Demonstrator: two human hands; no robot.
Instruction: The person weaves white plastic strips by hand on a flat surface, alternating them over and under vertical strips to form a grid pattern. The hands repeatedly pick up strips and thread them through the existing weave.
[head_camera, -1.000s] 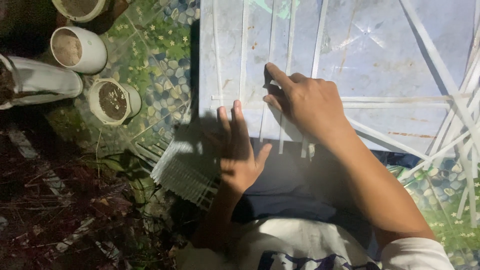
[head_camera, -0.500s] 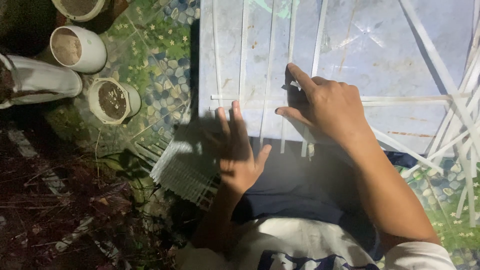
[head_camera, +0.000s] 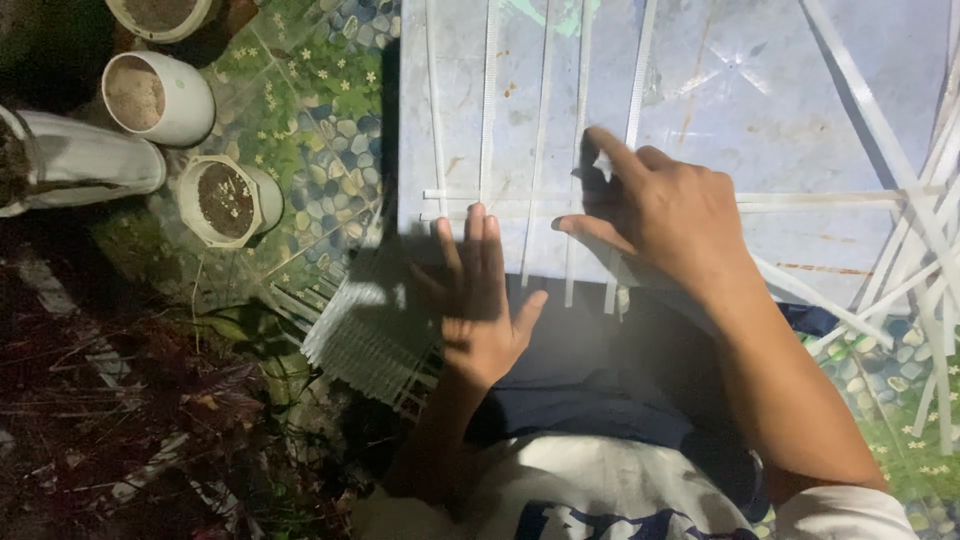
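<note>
A pale blue board (head_camera: 800, 120) is seen from above, laid over a pebble-patterned floor. Several thin white plastic strips (head_camera: 487, 110) are laid lengthwise across the board, and two more strips (head_camera: 830, 197) are laid crosswise over them, as in the beginning of a woven mat. The left hand (head_camera: 480, 300) is pressed flat and open at the board's near edge, fingers spread over the strip ends, apparently so that they are kept from sliding; nothing is gripped. The right hand (head_camera: 665, 215) is half curled near the board's middle, and one lengthwise strip (head_camera: 637, 90) is pinched at the crossing between forefinger and thumb. Spare strips (head_camera: 365, 345) are stacked off the near left corner. White soil-filled pots (head_camera: 225, 200) are stood left of the board.
</note>
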